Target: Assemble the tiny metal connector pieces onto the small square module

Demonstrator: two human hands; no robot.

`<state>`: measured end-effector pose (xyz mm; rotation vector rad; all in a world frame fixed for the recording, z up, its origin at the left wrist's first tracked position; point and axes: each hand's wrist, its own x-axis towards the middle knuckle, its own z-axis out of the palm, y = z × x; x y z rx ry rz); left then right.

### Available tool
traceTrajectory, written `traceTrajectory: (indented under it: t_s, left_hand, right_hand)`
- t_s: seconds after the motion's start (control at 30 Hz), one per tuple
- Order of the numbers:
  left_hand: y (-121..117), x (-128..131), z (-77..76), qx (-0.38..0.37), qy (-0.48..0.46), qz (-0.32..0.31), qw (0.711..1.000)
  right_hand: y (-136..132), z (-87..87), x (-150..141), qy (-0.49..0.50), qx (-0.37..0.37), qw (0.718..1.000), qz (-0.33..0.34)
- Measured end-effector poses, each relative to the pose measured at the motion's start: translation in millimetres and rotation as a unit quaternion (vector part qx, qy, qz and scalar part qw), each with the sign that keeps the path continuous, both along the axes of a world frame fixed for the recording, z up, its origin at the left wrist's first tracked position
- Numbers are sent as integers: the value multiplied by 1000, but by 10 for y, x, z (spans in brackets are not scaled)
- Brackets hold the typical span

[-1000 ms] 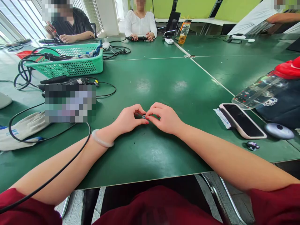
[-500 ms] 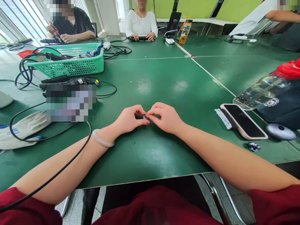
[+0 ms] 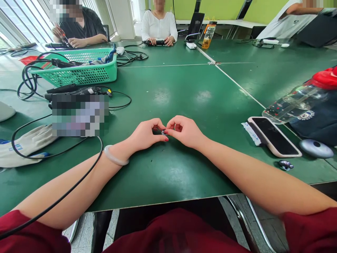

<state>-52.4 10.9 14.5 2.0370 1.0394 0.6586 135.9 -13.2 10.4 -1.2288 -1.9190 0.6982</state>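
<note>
Over the near part of the green table (image 3: 179,172), my left hand (image 3: 143,136) and my right hand (image 3: 185,131) meet fingertip to fingertip. A tiny dark, silvery piece (image 3: 163,133) sits between them, too small and too covered to name. My left hand pinches it from the left, with the thumb below and the index finger above. From the other side my right thumb tip touches it, and the curled right fingers hide part of it. A pale bracelet (image 3: 114,158) circles my left wrist.
On the left are a green basket (image 3: 86,75) with cables, a work glove (image 3: 28,144) and a black cable (image 3: 101,147) crossing my left arm. To the right lie a phone (image 3: 275,135), a mouse (image 3: 316,148), a small shiny item (image 3: 285,164) and a red-lidded bottle (image 3: 292,102). Other people sit opposite.
My right fingers have curled and shifted slightly at the small piece; the thumb stays on it. My left hand holds nearly still. At the far right, another person has moved.
</note>
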Motion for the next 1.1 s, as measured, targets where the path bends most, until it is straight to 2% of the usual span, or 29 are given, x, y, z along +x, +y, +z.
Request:
traceTrajectory:
  t_s: [0.17, 0.27, 0.33, 0.57, 0.73, 0.9, 1.1]
  left_hand:
    - [-1, 5, -3, 0, 3, 15, 1000]
    - [15, 0, -16, 6, 22, 73, 997]
    - [31, -6, -24, 10, 37, 106, 994]
    - [56, -7, -44, 2, 33, 106, 994]
    - [55, -13, -49, -3, 32, 110, 993]
    - [55, -15, -48, 3, 37, 106, 994]
    - [60, -14, -57, -6, 21, 100, 995]
  right_hand:
    - [34, 12, 47, -18, 21, 999, -24]
    - [83, 10, 131, -64, 49, 994, -76]
    - [112, -10, 173, -110, 43, 989, -91]
    - [191, -113, 92, -218, 51, 973, -58]
    - [192, -101, 72, -224, 26, 973, -40]
    - [109, -66, 67, -227, 20, 974, 17]
    - [175, -81, 84, -212, 17, 977, -9]
